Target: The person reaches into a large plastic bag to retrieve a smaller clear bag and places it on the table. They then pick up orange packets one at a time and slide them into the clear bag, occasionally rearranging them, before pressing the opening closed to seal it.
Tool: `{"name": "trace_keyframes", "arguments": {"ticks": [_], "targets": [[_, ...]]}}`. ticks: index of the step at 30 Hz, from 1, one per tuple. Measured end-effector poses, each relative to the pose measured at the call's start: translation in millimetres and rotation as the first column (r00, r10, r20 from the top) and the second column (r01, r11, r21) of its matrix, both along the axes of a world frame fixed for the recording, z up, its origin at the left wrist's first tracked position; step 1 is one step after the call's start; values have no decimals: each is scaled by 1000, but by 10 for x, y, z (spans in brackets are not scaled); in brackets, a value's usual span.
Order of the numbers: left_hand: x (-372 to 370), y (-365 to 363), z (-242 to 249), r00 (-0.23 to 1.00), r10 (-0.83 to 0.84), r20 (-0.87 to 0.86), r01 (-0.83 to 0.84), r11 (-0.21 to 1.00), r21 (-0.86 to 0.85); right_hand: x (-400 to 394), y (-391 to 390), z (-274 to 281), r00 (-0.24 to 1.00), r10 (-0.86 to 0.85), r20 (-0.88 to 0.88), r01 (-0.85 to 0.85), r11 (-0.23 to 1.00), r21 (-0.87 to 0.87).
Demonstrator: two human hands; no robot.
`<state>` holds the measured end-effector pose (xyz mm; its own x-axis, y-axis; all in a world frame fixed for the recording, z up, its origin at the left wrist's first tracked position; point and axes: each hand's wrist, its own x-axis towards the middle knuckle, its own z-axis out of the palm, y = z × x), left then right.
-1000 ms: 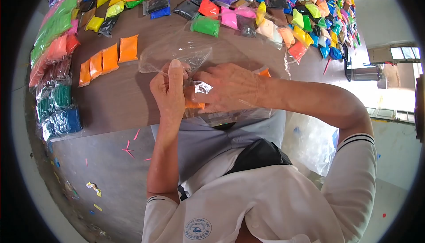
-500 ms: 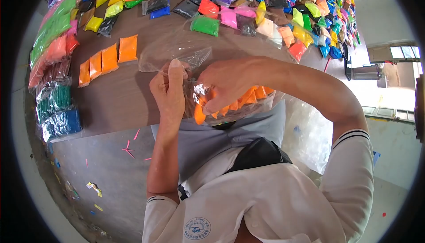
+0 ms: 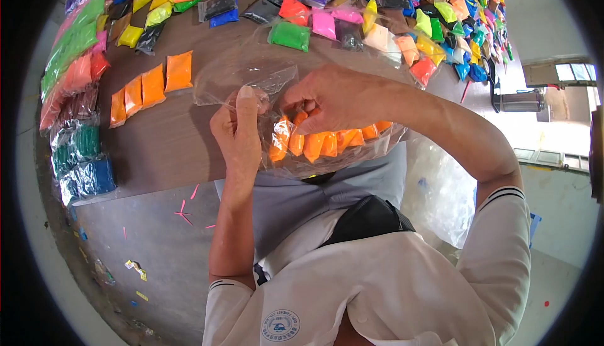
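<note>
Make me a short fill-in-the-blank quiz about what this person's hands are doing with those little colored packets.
1. The packets inside the clear plastic bag are all ____.
2. The left hand grips the bag's open edge with its ____ pointing up.
3. The right hand pinches an orange packet at the bag's ____.
4. Four orange packets lie in a row on the brown ____.

Missing words: orange; thumb; mouth; table

The clear bag is thin, glossy, crinkled plastic; the orange packets inside look shiny plastic too; the surface is matt brown, smooth; the shirt is white cloth.
</note>
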<state>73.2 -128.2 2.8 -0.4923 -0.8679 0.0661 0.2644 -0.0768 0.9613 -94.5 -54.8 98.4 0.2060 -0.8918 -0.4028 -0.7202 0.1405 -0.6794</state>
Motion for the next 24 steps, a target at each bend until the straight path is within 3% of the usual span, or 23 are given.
{"name": "trace_keyframes", "arguments": {"ticks": [7, 10, 13, 19, 22, 24], "targets": [[9, -3, -11, 1000, 5, 5, -5, 1000, -18, 41, -4, 16, 984, 170, -54, -173, 984, -42], [5, 0, -1, 1000, 16, 18, -16, 1000, -3, -84, 17, 22, 991, 70, 110, -63, 995, -72], [5, 10, -16, 1000, 20, 21, -20, 1000, -10, -150, 58, 303, 989, 49, -137, -45, 998, 37], [24, -17, -51, 998, 5, 61, -3, 999, -32, -124, 94, 91, 985, 157, -74, -149, 983, 106], [17, -18, -65, 999, -2, 34, 3, 999, -38, -186, 100, 49, 997, 55, 50, -54, 998, -16], [15, -6, -53, 1000, -4, 17, 4, 1000, -23, -251, 115, 213, 992, 21, -125, -20, 1000, 5]]}}
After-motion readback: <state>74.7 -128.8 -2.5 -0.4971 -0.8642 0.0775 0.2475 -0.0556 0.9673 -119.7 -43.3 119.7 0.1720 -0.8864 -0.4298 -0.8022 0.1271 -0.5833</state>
